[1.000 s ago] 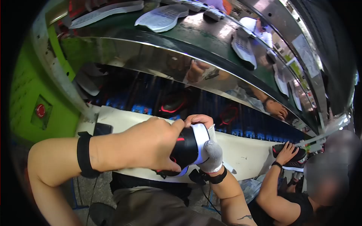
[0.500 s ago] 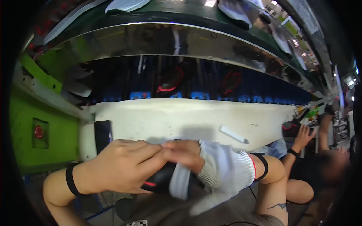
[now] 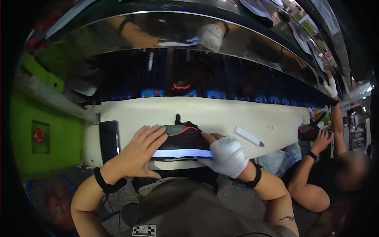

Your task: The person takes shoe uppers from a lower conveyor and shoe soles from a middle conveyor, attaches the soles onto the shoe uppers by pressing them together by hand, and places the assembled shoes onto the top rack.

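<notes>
A black shoe [image 3: 183,141] with a red line and a white sole edge lies on its side, or nearly so, at the front of the white worktop [image 3: 205,112]. My left hand [image 3: 139,152], bare with a black wristband, cups the shoe's left end, its fingers over the upper and its thumb below the sole. Around the right end my right hand [image 3: 228,154] is closed; it wears a white glove that leaves some fingertips bare. Both ends of the shoe are partly hidden by my hands. Black laces stick up behind it.
A dark phone [image 3: 109,138] lies left of my hands, a white marker pen [image 3: 249,136] to the right. Behind the worktop, dark shoes [image 3: 183,81] sit in a blue-lit machine opening. At right, a co-worker's hand [image 3: 321,142] holds another shoe [image 3: 308,132]. A green panel [image 3: 23,130] stands left.
My hands have moved apart, from close together above the shoe to its two ends. The shoe has come up onto the worktop's front. The co-worker's gloved hand now reaches up toward the machine.
</notes>
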The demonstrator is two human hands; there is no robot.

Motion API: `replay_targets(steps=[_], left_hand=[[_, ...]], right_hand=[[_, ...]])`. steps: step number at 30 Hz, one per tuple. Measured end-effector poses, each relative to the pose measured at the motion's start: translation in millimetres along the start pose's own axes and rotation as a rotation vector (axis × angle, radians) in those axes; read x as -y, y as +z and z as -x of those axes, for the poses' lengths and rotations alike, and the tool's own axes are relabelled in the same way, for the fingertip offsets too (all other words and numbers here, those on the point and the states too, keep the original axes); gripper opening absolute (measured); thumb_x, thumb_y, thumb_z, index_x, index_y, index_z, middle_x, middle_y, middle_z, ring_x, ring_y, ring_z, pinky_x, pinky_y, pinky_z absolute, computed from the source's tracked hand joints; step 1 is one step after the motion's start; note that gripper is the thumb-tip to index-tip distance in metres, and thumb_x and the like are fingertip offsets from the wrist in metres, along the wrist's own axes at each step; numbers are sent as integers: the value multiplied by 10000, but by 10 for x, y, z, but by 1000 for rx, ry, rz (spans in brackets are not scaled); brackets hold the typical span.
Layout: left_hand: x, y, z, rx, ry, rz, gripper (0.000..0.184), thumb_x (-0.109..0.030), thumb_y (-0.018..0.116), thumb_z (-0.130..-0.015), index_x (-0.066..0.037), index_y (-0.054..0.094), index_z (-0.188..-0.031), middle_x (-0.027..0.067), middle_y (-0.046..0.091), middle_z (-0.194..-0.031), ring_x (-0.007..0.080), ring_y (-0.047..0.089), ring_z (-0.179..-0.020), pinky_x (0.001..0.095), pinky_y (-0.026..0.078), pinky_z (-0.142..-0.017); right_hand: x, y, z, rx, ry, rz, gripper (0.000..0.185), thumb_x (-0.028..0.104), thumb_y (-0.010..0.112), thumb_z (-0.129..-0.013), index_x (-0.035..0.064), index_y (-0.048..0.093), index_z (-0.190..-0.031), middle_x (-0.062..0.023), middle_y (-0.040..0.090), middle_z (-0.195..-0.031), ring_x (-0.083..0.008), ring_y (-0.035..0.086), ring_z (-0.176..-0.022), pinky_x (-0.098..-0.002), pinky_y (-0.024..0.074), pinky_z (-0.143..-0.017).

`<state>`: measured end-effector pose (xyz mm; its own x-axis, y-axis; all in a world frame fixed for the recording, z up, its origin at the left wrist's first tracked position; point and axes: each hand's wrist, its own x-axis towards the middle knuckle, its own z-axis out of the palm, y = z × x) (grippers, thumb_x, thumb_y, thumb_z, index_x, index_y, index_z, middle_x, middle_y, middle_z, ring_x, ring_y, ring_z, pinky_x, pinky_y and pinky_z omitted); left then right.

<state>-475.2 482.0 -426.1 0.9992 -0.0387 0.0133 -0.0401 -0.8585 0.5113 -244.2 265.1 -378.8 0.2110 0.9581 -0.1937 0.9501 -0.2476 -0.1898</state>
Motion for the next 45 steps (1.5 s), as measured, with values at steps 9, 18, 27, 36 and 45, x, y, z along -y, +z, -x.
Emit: replay_targets(steps=[9, 18, 27, 36, 45], left_hand=[[-299, 263, -777, -145, -332, 126, 995, -606, 855, -778, -30, 496, -1505, 193, 567, -1423, 381, 527, -1334, 545, 389, -1090], [-271, 237, -759, -195, -354, 111, 657, -608, 689, -934, -163, 658, -1416, 178, 667, -1280, 363, 609, -1213, 489, 430, -1009], [-19, 374, -397, -510, -577, 628, 392, -338, 707, -1001, -43, 697, -1260, 152, 724, -1169, 294, 659, -1128, 394, 503, -998], [-169, -817, -454, -1096, 32, 319, 474, -215, 834, -843, -16, 654, -1233, 166, 686, -1159, 327, 647, -1123, 428, 519, -972], [-115, 421, -52, -658, -264, 611, 393, -211, 841, -881, -45, 694, -1206, 129, 702, -1075, 279, 698, -977, 368, 570, -843]], right_hand=[[63, 160, 42, -162, -72, 37, 844, 626, 701, -891, 0, 583, -1445, -202, 693, -1083, -321, 694, -834, -443, 530, -771], [206, 41, 5, -120, -55, 69, 795, 580, 747, -865, -1, 619, -1392, -200, 697, -1111, -352, 703, -880, -450, 551, -804], [-368, 746, 400, -434, 316, -784, 683, 304, 1016, -550, 61, 664, -1083, -109, 716, -1001, -239, 710, -907, -378, 573, -844], [-86, -2115, 430, -1747, -333, 178, 511, 377, 858, -860, -15, 629, -1094, -125, 669, -1002, -250, 650, -876, -389, 553, -795], [-396, -4291, -1505, -1685, -276, 1081, 619, 563, 799, -887, -2, 697, -1119, -155, 717, -1169, -309, 690, -1066, -452, 560, -897]])
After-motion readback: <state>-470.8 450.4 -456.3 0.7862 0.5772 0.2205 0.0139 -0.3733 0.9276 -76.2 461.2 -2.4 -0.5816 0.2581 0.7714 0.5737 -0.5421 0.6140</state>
